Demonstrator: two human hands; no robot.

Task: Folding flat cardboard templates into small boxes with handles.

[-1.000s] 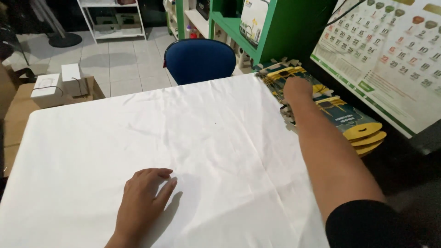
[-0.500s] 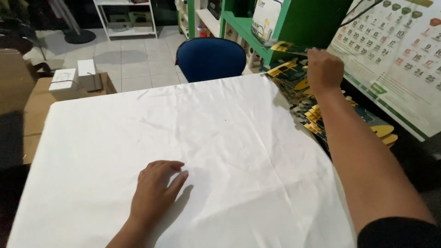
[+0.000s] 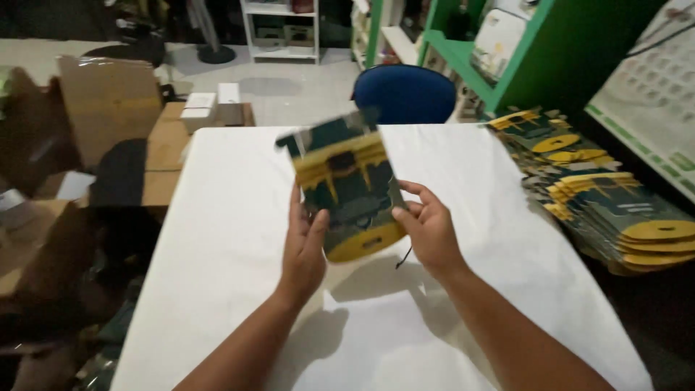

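Observation:
A flat dark green and yellow printed cardboard cutout (image 3: 349,190) is held up above the white-covered table (image 3: 232,217), a little blurred. My left hand (image 3: 304,250) grips its left edge and my right hand (image 3: 427,228) grips its right edge. A thin black cord hangs from its lower right side. A stack of the same flat cutouts (image 3: 601,199) lies along the table's right edge, apart from both hands.
A blue chair (image 3: 404,94) stands at the table's far side. Green shelving (image 3: 521,51) and a wall calendar (image 3: 655,108) are at the right. Cardboard boxes (image 3: 108,101) and small white boxes (image 3: 210,105) sit on the left, with a white shelf at the back.
My right hand took one cutout off the stack and brought it to the table's middle. My left hand rose from the cloth and took hold of it. The camera view shifted left.

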